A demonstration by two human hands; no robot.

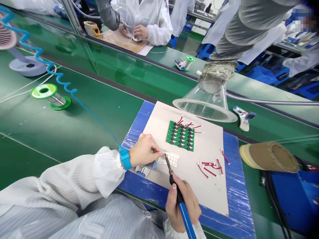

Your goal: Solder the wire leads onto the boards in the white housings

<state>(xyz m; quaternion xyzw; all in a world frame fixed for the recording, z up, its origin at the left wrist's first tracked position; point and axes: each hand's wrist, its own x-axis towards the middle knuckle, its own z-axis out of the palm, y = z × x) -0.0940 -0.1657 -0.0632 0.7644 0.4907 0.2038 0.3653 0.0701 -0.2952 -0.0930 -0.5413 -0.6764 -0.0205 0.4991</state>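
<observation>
My right hand (183, 202) is wrapped around the blue-and-black handle of a soldering iron (177, 192). The iron's tip meets the upper left part of a small white plastic housing (171, 160) lying on the beige sheet. My left hand (147, 151), wearing a blue wrist strap (125, 158), is pinched closed at the housing's left edge. Whatever lies between those fingertips is too small to make out. Under the left wrist is a white-and-blue device with a dark screen (146, 168), partly covered. Beyond the hands lies a green circuit board panel (179, 136) with black round parts and red wires.
Loose red wires (210, 168) lie right on the sheet. A clear fume hood (205, 103) hangs above its far edge. Solder spool (51, 96) stands left, wrist cord (97, 116) crossing nearby. At right are a cardboard roll (270, 156) and blue box (291, 199). A co-worker (152, 23) sits opposite.
</observation>
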